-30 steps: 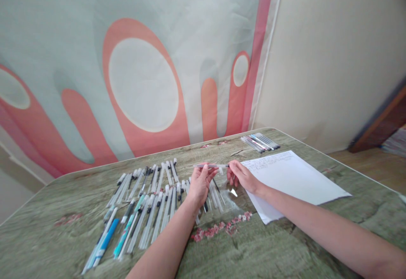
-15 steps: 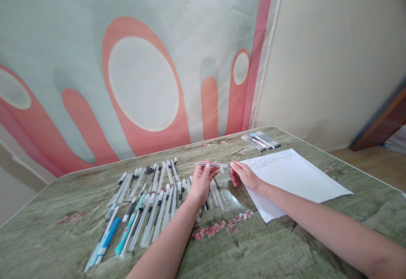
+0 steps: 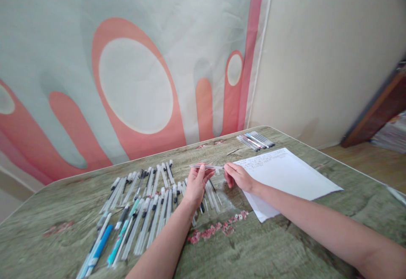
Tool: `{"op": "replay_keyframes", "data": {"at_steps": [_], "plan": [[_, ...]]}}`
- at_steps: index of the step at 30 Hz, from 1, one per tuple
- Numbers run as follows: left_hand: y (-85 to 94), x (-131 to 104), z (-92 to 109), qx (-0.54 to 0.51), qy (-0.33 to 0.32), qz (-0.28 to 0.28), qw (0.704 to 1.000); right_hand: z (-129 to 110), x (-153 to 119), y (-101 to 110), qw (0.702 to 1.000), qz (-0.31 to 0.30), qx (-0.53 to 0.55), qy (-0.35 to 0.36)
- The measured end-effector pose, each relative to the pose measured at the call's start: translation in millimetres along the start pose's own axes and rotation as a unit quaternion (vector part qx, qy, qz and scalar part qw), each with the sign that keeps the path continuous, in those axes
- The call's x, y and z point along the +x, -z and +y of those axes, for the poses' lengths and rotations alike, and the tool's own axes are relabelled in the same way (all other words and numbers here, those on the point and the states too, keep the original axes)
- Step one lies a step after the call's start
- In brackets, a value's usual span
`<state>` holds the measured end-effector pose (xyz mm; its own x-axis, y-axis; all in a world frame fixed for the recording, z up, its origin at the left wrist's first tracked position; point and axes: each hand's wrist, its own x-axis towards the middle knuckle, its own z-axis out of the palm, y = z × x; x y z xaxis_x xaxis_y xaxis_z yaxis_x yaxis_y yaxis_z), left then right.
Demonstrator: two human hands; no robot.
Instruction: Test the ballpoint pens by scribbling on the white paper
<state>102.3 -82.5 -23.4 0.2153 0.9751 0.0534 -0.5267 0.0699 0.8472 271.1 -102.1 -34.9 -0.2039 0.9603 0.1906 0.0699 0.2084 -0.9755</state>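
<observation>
Slim pen (image 3: 209, 167): held roughly level between both hands, above the table (image 3: 247, 253); its small parts too blurred to tell.
Left hand (image 3: 195, 186): thumb and fingers pinched closed on the pen's left part.
Right hand (image 3: 239, 177): fingertips drawn together at the pen's right end, other fingers curled under; firmness of grip could not be told.
Risk, pen: judged likely to slip or tilt if either pinch loosened, or if the two hands pulled unevenly.
Risk, pen rows (image 3: 162, 211): left forearm passed close; a low sweep might have knocked them askew.
Risk, paper sheet (image 3: 292, 181): right forearm crossed its near corner in view; a dragging sleeve-less arm could have shifted it.
Against earlier frame: whole view slid leftward, apparently a head turn; grip and pen pose nearly unchanged.
</observation>
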Motion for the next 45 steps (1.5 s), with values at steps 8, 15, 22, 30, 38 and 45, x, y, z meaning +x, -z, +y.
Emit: {"op": "replay_keyframes", "data": {"at_steps": [8,15,22,30,38,45], "plan": [[0.6,1,1,0.007,-0.001,-0.008,1.000,0,4,1,0.974,-0.050,0.193,-0.110],[0.7,1,1,0.001,-0.002,-0.012,1.000,-2,4,0,0.981,0.007,0.173,-0.083],[0.0,-1,1,0.007,-0.007,-0.021,1.000,-1,4,3,0.967,-0.032,0.233,-0.104],[-4.1,-2,3,-0.018,0.005,-0.013,1.000,-5,5,4,0.954,-0.057,0.266,-0.126],[-21.1,-12,7,-0.062,0.065,-0.013,0.996,-20,-2,-4,0.994,0.020,0.105,0.023],[-33.8,-31,0,0.220,0.004,-0.165,0.961,-33,-5,0,0.985,0.067,-0.106,0.118]]}}
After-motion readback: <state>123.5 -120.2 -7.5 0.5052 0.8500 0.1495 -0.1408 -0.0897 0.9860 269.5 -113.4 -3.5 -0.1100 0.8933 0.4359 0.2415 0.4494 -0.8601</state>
